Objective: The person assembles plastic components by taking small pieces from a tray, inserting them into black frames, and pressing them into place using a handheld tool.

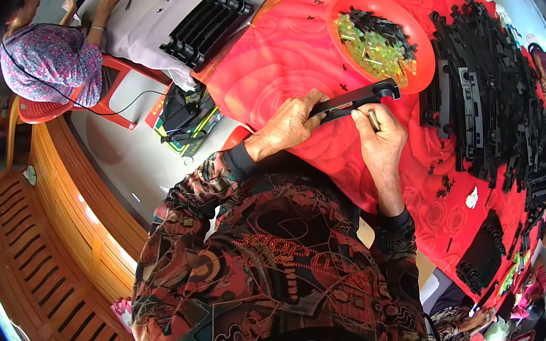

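Note:
My left hand (289, 125) is closed round one end of a long black plastic strip (357, 97), which has a raised, hooked far end and is held tilted above the red tablecloth. At the strip's near side is my right hand (384, 139), its thumb and fingertips close against it. A short brass-coloured rod (374, 120) sticks out from between those fingers; the rest of it is hidden in the hand. Just beyond both hands stands a round red bowl (422, 52), holding small yellow-green translucent pieces (367, 48) and small black pieces (391, 27).
A large heap of black plastic strips (490, 92) covers the table's right side. More strips lie in a stack (206, 28) on a pale-covered table. At the far left, another person (52, 61) sits on a red chair. A wooden bench (63, 282) stands at left.

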{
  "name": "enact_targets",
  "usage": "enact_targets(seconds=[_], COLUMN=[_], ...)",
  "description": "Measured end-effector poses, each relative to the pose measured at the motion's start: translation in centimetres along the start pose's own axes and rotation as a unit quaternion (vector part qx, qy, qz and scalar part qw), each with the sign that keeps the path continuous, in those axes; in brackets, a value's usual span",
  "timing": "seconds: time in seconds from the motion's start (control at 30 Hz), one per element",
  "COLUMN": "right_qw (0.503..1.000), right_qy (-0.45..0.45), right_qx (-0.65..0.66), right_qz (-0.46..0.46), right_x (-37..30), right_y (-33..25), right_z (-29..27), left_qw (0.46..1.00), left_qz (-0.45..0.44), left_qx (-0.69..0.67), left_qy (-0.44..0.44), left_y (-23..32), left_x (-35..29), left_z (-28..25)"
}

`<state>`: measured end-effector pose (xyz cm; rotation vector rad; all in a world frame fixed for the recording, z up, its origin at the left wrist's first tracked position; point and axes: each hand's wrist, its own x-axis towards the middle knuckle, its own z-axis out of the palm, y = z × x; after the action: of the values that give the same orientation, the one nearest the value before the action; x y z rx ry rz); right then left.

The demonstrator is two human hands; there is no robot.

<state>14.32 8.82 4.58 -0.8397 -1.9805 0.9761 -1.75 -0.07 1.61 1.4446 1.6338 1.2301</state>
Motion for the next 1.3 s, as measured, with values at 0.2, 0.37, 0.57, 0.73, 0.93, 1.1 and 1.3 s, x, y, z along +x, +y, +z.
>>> enact_targets(seconds=[0.2, 0.37, 0.57, 0.73, 0.93, 1.1, 1.3], right_qw=[0.998, 0.998, 0.997, 0.988, 0.967, 0.97, 0.983], right_qy=[-0.036, -0.062, -0.077, -0.096, -0.124, -0.088, -0.049], right_qx=[-0.029, -0.023, 0.001, -0.114, -0.206, -0.205, -0.172], right_qz=[-0.045, -0.012, 0.02, -0.04, -0.085, -0.095, -0.05], right_x=[1.0, 1.2, 1.3, 1.2, 0.9, 0.1, -1.5], right_y=[0.2, 0.7, 0.6, 0.7, 1.2, 1.4, 2.6], right_z=[1.2, 1.4, 1.7, 2.0, 2.3, 3.0, 3.3], left_qw=[0.997, 0.999, 0.998, 0.998, 0.996, 0.979, 0.942], left_qz=[-0.029, -0.002, -0.014, -0.001, -0.03, -0.015, -0.016], left_qx=[0.066, 0.035, 0.058, 0.064, 0.079, 0.201, 0.336], left_qy=[-0.017, -0.015, -0.033, -0.022, -0.031, -0.014, -0.009], left_y=[-0.2, -1.0, -1.0, -0.7, -1.7, -1.6, -2.7], left_x=[-0.2, -0.1, 0.0, -0.2, 0.2, 0.2, 0.6], left_z=[-1.1, -1.5, -2.0, -1.9, -1.4, -1.1, 0.8])
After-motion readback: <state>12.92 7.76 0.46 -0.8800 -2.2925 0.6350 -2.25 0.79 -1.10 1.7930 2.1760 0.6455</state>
